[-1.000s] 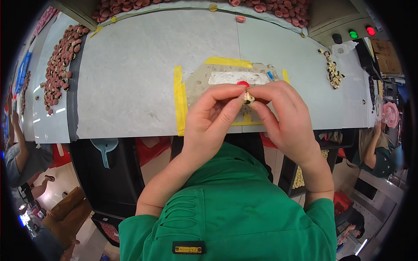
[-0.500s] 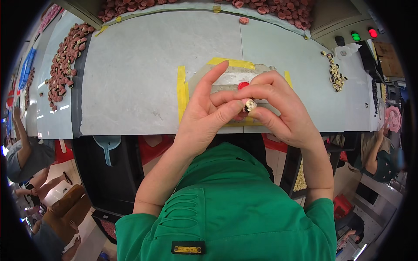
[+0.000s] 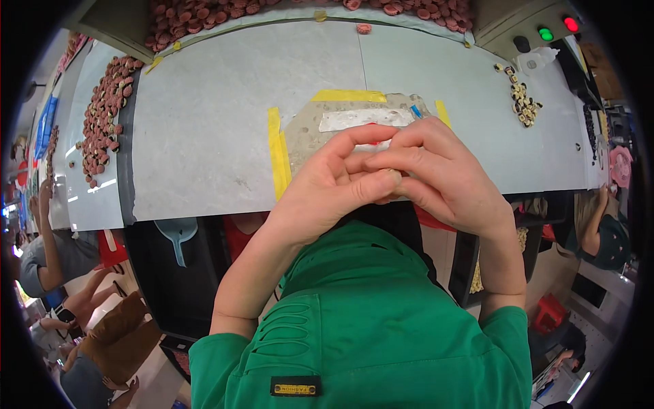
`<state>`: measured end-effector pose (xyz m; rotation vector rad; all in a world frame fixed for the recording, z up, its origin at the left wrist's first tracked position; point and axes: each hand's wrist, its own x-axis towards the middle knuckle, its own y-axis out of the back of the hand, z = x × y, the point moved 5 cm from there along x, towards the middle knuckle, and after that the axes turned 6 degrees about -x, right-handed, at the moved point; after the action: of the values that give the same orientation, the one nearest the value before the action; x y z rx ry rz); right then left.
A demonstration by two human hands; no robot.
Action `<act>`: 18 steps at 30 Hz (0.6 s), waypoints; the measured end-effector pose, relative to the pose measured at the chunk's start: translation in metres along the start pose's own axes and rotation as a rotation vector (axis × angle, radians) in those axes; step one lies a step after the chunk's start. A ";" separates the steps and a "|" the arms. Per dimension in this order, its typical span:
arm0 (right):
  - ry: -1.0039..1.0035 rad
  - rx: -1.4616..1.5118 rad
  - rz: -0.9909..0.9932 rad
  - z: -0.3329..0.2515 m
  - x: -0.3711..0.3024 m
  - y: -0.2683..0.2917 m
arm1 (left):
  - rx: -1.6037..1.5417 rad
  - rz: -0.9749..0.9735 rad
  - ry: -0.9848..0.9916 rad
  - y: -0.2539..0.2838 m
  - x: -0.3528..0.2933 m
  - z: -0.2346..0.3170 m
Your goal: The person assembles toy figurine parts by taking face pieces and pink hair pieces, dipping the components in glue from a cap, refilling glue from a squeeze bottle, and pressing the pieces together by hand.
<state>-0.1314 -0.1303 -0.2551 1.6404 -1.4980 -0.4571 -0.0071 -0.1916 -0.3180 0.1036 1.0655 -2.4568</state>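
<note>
My left hand point(image 3: 325, 192) and my right hand point(image 3: 453, 176) meet over the table's near edge, fingers curled and fingertips pressed together. Between them is a small pink piece with a cream-and-black insert, seen half a second ago; the fingers now hide it. Beyond the hands, a worn grey patch point(image 3: 303, 140) on the tabletop is bordered by yellow tape point(image 3: 275, 148). A white strip point(image 3: 344, 120) lies across the patch, with a small blue piece point(image 3: 415, 110) at its right end. Only slivers of something red show behind my fingers.
Pink pieces point(image 3: 105, 112) are heaped at the left, and more pink pieces point(image 3: 235, 8) along the far edge. Cream-and-black pieces point(image 3: 523, 103) lie at the right. A black bin with a blue dustpan point(image 3: 177, 235) stands below the table. Other people sit on both sides.
My fingers have closed together over the small piece, so it no longer shows. My left index finger, raised before, is now bent toward the right hand. The view has shifted slightly.
</note>
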 end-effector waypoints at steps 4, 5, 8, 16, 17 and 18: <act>-0.124 0.200 0.077 0.015 -0.025 -0.004 | -0.205 -0.015 0.090 -0.013 0.010 -0.018; -0.162 0.257 0.099 0.018 -0.031 -0.007 | -0.198 -0.019 0.103 -0.018 0.012 -0.022; -0.226 0.342 0.157 0.024 -0.046 -0.015 | -0.224 0.059 0.118 -0.025 0.017 -0.032; -0.283 0.472 0.210 0.032 -0.061 -0.021 | -0.139 0.100 0.106 -0.029 0.019 -0.038; -0.283 0.469 0.220 0.033 -0.062 -0.021 | -0.135 0.105 0.108 -0.030 0.019 -0.039; -0.282 0.466 0.231 0.034 -0.063 -0.021 | -0.129 0.112 0.094 -0.030 0.020 -0.039</act>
<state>-0.1568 -0.0841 -0.3078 1.7705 -2.0998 -0.2252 -0.0421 -0.1536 -0.3297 0.2331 1.2214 -2.2963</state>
